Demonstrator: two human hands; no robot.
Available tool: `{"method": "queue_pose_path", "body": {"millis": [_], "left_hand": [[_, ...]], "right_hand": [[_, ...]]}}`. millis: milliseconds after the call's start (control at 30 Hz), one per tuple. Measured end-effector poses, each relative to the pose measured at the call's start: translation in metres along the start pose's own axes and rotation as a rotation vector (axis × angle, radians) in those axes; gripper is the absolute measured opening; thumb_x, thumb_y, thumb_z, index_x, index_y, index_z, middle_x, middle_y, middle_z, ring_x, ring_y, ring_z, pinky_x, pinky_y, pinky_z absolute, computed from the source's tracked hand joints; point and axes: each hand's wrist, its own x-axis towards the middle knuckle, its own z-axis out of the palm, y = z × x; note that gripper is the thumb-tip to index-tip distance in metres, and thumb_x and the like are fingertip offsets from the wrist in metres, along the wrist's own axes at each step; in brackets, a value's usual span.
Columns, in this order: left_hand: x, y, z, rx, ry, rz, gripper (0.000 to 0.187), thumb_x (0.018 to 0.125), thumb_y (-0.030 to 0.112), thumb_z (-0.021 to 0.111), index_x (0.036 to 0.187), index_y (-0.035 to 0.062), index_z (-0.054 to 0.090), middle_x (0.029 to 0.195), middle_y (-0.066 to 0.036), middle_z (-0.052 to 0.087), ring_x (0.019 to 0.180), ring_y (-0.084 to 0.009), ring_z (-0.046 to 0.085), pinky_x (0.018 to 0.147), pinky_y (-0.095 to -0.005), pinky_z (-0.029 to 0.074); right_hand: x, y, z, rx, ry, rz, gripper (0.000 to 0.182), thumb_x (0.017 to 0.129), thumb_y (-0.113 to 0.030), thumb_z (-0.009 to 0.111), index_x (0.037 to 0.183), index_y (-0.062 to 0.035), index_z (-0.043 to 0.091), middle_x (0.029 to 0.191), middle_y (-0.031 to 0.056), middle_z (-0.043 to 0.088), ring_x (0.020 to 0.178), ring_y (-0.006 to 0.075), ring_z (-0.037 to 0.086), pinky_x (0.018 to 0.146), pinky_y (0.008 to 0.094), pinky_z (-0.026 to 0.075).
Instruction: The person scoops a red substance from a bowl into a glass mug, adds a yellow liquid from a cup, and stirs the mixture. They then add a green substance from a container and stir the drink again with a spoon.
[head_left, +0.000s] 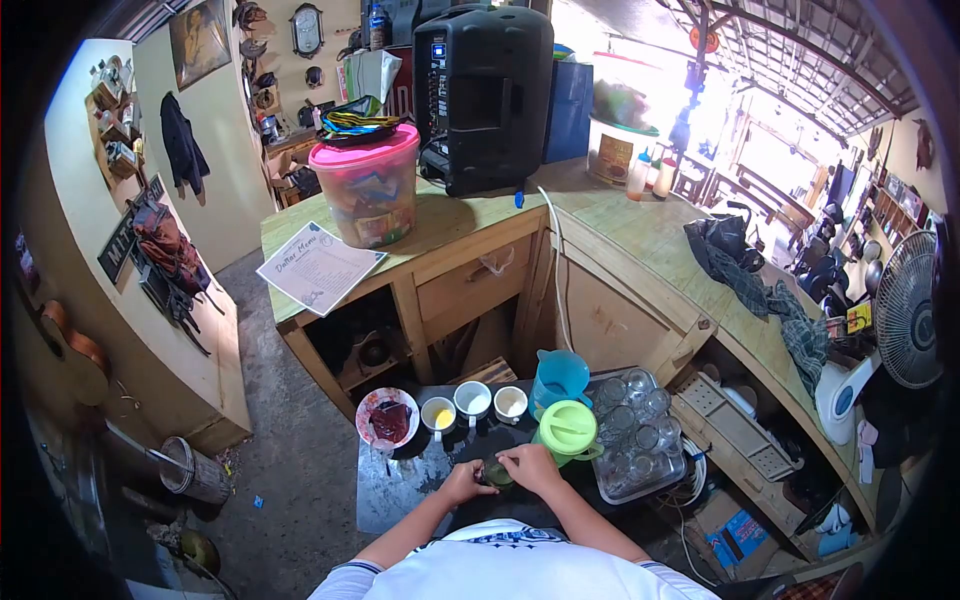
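Note:
My left hand [464, 484] is wrapped around the side of a small drinking glass [498, 474] with something greenish inside. My right hand [531, 468] is at the glass's rim, fingers pinched together; what they hold, if anything, is too small to tell. Beyond the hands stand three white cups: one with yellow contents [438, 414], one with white contents [473, 401] and one with pale contents [511, 404]. A plate [372, 408] with a dark red packet [390, 421] lies at their left. Close to my right hand stands a green lidded pitcher [568, 428], with a blue pitcher [561, 378] behind it.
A clear tray [645, 488] at the right holds several upturned glasses and jars [630, 430]. Behind the low table [385, 495] runs a wooden counter [470, 240] with a menu sheet [318, 268], a pink-lidded tub [370, 200] and a black speaker [485, 100]. A fan [905, 310] stands far right.

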Motion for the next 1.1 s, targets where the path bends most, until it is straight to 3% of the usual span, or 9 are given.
{"method": "queue_pose_path", "body": {"millis": [167, 267, 367, 467, 533, 667, 733, 1033, 1100], "left_hand": [[-0.001, 0.005, -0.002, -0.019, -0.001, 0.017, 0.051, 0.058, 0.028, 0.091, 0.076, 0.0003, 0.052, 0.063, -0.008, 0.05, 0.059, -0.0157, 0.044, 0.056, -0.0341, 0.043], [0.003, -0.013, 0.004, -0.02, 0.003, 0.051, 0.051, 0.058, 0.028, 0.091, 0.078, -0.0004, 0.054, 0.063, -0.008, 0.05, 0.059, -0.0161, 0.044, 0.057, -0.0341, 0.043], [-0.001, 0.008, -0.004, -0.009, -0.01, 0.011, 0.052, 0.058, 0.029, 0.091, 0.076, 0.0003, 0.052, 0.063, -0.008, 0.05, 0.058, -0.0164, 0.044, 0.056, -0.0349, 0.043], [0.001, -0.007, 0.002, -0.016, 0.006, 0.031, 0.052, 0.057, 0.029, 0.091, 0.076, 0.0006, 0.052, 0.062, -0.008, 0.05, 0.058, -0.0165, 0.043, 0.056, -0.0355, 0.042], [0.001, -0.001, 0.0, -0.008, 0.007, 0.031, 0.052, 0.057, 0.03, 0.091, 0.075, 0.0006, 0.052, 0.062, -0.008, 0.05, 0.058, -0.0166, 0.043, 0.056, -0.0355, 0.043], [0.0, 0.0, -0.001, 0.009, -0.007, 0.013, 0.052, 0.058, 0.029, 0.091, 0.075, 0.0004, 0.052, 0.062, -0.009, 0.05, 0.058, -0.0168, 0.043, 0.056, -0.0353, 0.043], [-0.001, 0.002, 0.0, -0.015, 0.013, 0.038, 0.051, 0.058, 0.029, 0.091, 0.075, 0.0006, 0.051, 0.062, -0.009, 0.05, 0.058, -0.017, 0.043, 0.056, -0.0352, 0.043], [-0.001, 0.006, -0.001, -0.017, 0.005, 0.018, 0.05, 0.058, 0.028, 0.09, 0.074, 0.0007, 0.051, 0.063, -0.008, 0.051, 0.058, -0.0174, 0.044, 0.057, -0.0348, 0.043], [-0.002, 0.004, -0.001, -0.017, 0.01, 0.011, 0.05, 0.058, 0.028, 0.091, 0.074, 0.0007, 0.052, 0.063, -0.008, 0.051, 0.058, -0.0174, 0.044, 0.057, -0.0348, 0.043]], "right_hand": [[0.0, 0.001, 0.0, -0.023, 0.054, -0.046, 0.018, 0.081, -0.024, 0.068, 0.093, -0.0129, 0.075, 0.079, 0.0163, 0.068, 0.073, 0.033, 0.066, 0.068, 0.0422, 0.052], [-0.001, -0.001, -0.001, 0.0, -0.079, 0.044, 0.017, 0.081, -0.023, 0.068, 0.092, -0.0131, 0.076, 0.08, 0.0156, 0.069, 0.073, 0.0324, 0.065, 0.069, 0.0419, 0.052], [0.0, 0.0, 0.0, 0.043, 0.067, -0.069, 0.018, 0.082, -0.024, 0.067, 0.093, -0.0139, 0.075, 0.081, 0.0154, 0.069, 0.075, 0.0325, 0.066, 0.07, 0.0412, 0.052], [-0.002, -0.001, 0.0, -0.054, -0.141, 0.088, 0.018, 0.082, -0.023, 0.066, 0.094, -0.0142, 0.075, 0.082, 0.014, 0.069, 0.077, 0.0316, 0.065, 0.071, 0.0407, 0.051], [-0.001, 0.0, 0.003, 0.006, 0.038, -0.05, 0.017, 0.082, -0.023, 0.067, 0.094, -0.0144, 0.075, 0.083, 0.0127, 0.069, 0.078, 0.0308, 0.065, 0.072, 0.0403, 0.052], [-0.003, 0.001, 0.002, -0.037, -0.093, -0.007, 0.015, 0.083, -0.02, 0.066, 0.093, -0.0141, 0.075, 0.08, 0.0117, 0.069, 0.074, 0.0302, 0.064, 0.069, 0.0405, 0.051], [-0.001, 0.005, 0.006, 0.088, 0.136, -0.178, 0.016, 0.082, -0.021, 0.066, 0.093, -0.0141, 0.075, 0.079, 0.0119, 0.068, 0.072, 0.0303, 0.065, 0.066, 0.0405, 0.052], [-0.005, 0.004, 0.002, -0.072, -0.014, -0.05, 0.015, 0.082, -0.018, 0.067, 0.093, -0.0116, 0.075, 0.076, 0.0128, 0.067, 0.068, 0.0287, 0.063, 0.063, 0.0384, 0.05], [-0.005, 0.002, 0.004, 0.057, 0.018, -0.034, 0.016, 0.082, -0.019, 0.067, 0.093, -0.0114, 0.075, 0.076, 0.0131, 0.067, 0.068, 0.0286, 0.064, 0.062, 0.0383, 0.05]]}}
